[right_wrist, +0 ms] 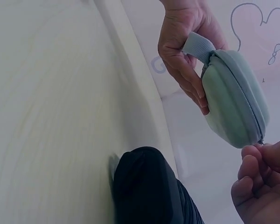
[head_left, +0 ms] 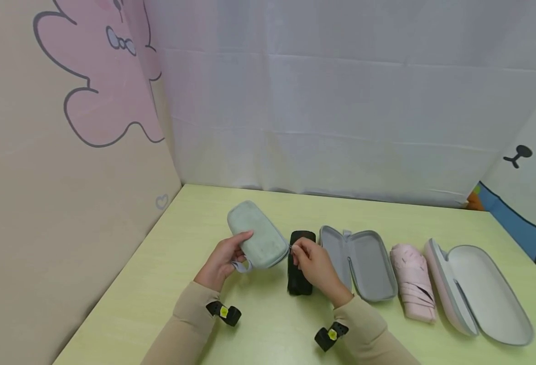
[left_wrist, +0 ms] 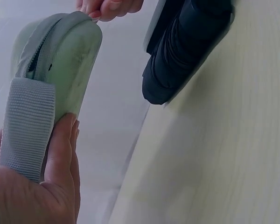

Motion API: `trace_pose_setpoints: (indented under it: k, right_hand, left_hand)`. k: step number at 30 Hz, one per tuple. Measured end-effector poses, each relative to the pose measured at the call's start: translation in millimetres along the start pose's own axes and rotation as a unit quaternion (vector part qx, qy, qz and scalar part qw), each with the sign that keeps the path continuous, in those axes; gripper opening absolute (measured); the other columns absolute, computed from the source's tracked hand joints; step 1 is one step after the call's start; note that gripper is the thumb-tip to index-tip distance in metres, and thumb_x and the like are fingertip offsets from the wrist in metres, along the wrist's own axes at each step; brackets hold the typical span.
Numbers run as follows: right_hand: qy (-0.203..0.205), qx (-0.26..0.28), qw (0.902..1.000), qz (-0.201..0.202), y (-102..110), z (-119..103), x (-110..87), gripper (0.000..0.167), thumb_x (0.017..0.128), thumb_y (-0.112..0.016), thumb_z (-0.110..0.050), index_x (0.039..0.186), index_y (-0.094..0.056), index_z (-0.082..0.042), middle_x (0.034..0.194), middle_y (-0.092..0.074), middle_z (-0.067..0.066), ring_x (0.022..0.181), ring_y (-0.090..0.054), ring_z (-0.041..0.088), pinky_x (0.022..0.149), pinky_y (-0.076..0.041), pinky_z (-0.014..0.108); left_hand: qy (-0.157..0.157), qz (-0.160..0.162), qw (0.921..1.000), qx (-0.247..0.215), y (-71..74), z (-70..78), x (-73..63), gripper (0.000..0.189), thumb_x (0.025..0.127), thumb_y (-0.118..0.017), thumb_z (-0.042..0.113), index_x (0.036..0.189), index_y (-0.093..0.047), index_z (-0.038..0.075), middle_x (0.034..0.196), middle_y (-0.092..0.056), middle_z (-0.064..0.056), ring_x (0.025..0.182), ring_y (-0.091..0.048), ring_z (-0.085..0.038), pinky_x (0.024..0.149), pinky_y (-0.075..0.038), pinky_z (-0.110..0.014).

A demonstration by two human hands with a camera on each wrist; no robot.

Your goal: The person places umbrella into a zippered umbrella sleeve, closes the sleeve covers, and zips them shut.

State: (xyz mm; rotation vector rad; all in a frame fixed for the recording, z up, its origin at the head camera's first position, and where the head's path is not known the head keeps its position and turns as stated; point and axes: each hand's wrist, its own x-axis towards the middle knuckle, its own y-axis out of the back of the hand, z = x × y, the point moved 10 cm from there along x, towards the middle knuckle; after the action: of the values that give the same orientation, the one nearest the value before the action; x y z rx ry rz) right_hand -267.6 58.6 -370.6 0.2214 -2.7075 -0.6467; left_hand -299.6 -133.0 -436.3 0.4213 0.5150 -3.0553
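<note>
A pale green zippered case [head_left: 259, 235] is held up over the table by my left hand [head_left: 224, 259], thumb on its top face and fingers beneath. Its grey ribbed strap loop [left_wrist: 29, 123] stands out by that hand's palm. At the case's far corner my right hand [head_left: 311, 261] pinches the zipper pull [right_wrist: 261, 141] between thumb and forefinger. The zipper [right_wrist: 247, 100] runs along the case's side, its teeth together over most of the length seen in the right wrist view. Below the right hand lies a black folded umbrella [head_left: 300, 284], partly hidden by the fingers in the head view.
To the right, an opened grey zippered case [head_left: 371, 263] lies spread on the table [head_left: 167, 299]. Beside it are a pink folded umbrella [head_left: 414, 284] and an opened pink hard case [head_left: 489, 294] with a pale inside. A white curtain [head_left: 331, 111] hangs behind the table.
</note>
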Motion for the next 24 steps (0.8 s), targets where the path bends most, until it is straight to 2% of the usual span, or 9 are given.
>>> trace_pose_setpoints:
  k: [6, 10, 19, 24]
  right_hand:
    - [-0.005, -0.002, 1.0, 0.0, 0, -1, 0.1, 0.018, 0.096, -0.051, -0.008, 0.079, -0.055, -0.004, 0.062, -0.051, -0.002, 0.054, -0.047, 0.012, 0.053, -0.041, 0.028]
    - [-0.001, -0.017, 0.9999, 0.001, -1, -2, -1.5, 0.019, 0.096, -0.051, -0.008, 0.078, -0.055, -0.005, 0.062, -0.05, -0.003, 0.053, -0.046, 0.011, 0.052, -0.04, 0.028]
    - [0.028, -0.046, 0.9985, 0.008, -3, -9, -2.8, 0.021, 0.096, -0.051, -0.007, 0.075, -0.054, -0.009, 0.061, -0.047, -0.007, 0.05, -0.042, 0.008, 0.05, -0.037, 0.026]
    - [0.045, -0.068, 0.9966, 0.015, -4, -13, -1.1, 0.02, 0.096, -0.052, -0.007, 0.075, -0.053, -0.007, 0.061, -0.046, -0.007, 0.048, -0.038, 0.007, 0.049, -0.035, 0.026]
  left_hand:
    - [-0.004, 0.016, 0.9998, -0.011, 1.5, 1.4, 1.0, 0.046, 0.087, -0.064, 0.016, 0.121, -0.046, -0.011, 0.087, -0.068, -0.006, 0.073, -0.064, -0.011, 0.06, -0.048, -0.021]
    - [0.0, 0.029, 0.9993, -0.022, 3.1, -0.3, 1.4, 0.042, 0.087, -0.063, 0.015, 0.117, -0.048, -0.011, 0.082, -0.067, -0.005, 0.065, -0.061, -0.009, 0.053, -0.041, -0.018]
    - [0.0, 0.046, 0.9981, -0.039, 6.6, -3.0, 2.5, 0.047, 0.087, -0.063, 0.015, 0.121, -0.045, -0.011, 0.087, -0.067, -0.008, 0.074, -0.064, -0.014, 0.062, -0.048, -0.022]
    - [0.004, 0.06, 0.9958, -0.07, 7.2, -3.3, 2.9, 0.045, 0.087, -0.063, 0.013, 0.12, -0.044, -0.01, 0.084, -0.066, -0.006, 0.073, -0.064, -0.013, 0.062, -0.048, -0.022]
